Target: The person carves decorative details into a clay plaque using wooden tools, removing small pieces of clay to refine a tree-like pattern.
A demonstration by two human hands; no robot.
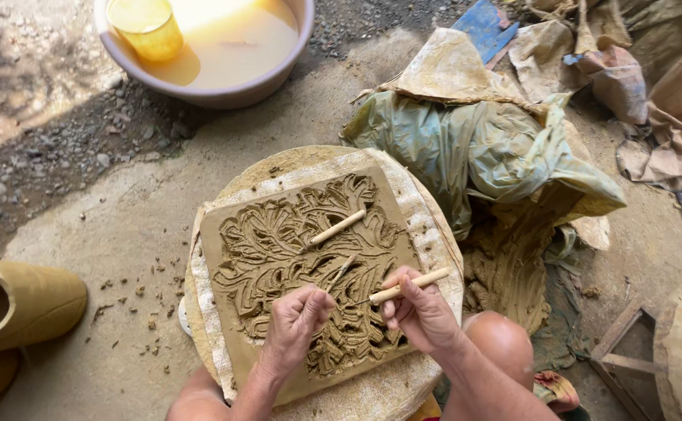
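A square slab of wet clay (pixel 235 234), carved with a leafy relief, lies on a round cloth-covered stand (pixel 426 226). My right hand (pixel 419 312) grips a wooden-handled carving tool (pixel 411 285), its thin tip touching the carved clay near the slab's middle. My left hand (pixel 298 316) rests on the carving beside it, fingers curled around a small tool (pixel 341 271) that sticks up past the knuckles. Another wooden tool (pixel 337 227) lies loose on the upper part of the relief.
A basin of cloudy water (pixel 224 86) with a yellow cup (pixel 147 27) sits at the top left. Plastic-wrapped clay (pixel 473 148) is heaped to the right. A clay vessel (pixel 21 300) lies at the left. Clay crumbs (pixel 142 300) dot the ground.
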